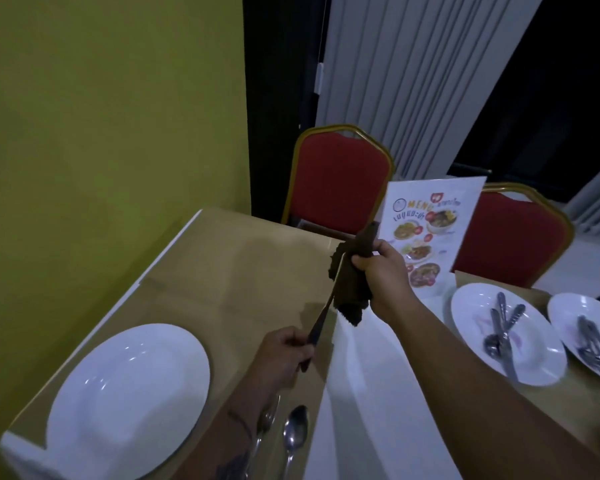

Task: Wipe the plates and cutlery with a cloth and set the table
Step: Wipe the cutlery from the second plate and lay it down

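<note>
- A knife is gripped by its handle in the left hand, whose fingers are curled tight around it, above the table.
- A dark cloth is clamped around the blade by the right hand, with the fingers closed on the fabric.
- A clean white plate is set on a brown placemat at the left; a spoon lies beside it, just past the left forearm.
- Two further plates are seen at the right, each loaded with cutlery.
- A menu card is stood upright beyond the hands, in front of two red chairs.
</note>
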`<state>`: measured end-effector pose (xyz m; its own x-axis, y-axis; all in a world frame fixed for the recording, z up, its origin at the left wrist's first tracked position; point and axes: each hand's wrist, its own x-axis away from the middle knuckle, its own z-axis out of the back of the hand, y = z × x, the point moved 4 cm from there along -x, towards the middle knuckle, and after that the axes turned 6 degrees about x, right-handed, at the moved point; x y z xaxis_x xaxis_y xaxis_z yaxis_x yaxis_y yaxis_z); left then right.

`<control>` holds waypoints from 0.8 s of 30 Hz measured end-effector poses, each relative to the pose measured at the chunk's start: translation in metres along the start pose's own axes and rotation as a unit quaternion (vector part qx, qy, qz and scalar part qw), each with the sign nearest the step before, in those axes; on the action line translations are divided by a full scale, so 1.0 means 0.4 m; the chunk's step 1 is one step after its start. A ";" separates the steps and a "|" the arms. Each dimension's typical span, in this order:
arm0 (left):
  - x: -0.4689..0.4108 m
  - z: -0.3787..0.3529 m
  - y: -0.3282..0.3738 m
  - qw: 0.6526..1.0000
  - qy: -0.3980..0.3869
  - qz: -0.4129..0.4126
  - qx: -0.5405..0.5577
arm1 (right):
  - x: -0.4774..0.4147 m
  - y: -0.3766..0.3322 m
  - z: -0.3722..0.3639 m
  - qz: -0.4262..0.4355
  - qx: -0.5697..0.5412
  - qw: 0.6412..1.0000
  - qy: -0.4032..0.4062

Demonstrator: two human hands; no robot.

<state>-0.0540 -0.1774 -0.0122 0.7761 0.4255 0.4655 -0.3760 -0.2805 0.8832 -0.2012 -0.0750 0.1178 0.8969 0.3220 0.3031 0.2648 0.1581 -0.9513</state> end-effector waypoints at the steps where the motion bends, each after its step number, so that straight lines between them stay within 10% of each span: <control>1: -0.017 0.014 -0.007 1.000 0.020 -0.003 -0.001 | -0.007 0.003 -0.013 -0.004 0.000 1.000 0.005; 24: -0.415 0.098 0.151 0.972 0.186 -0.046 -0.134 | -0.007 0.161 0.023 -0.059 0.122 0.989 0.058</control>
<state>-0.1857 -0.2986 -0.0383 0.5954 0.7334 0.3282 -0.4702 -0.0131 0.8824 -0.1899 -0.0573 0.0564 0.9035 0.1807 0.3886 0.2890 0.4129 -0.8637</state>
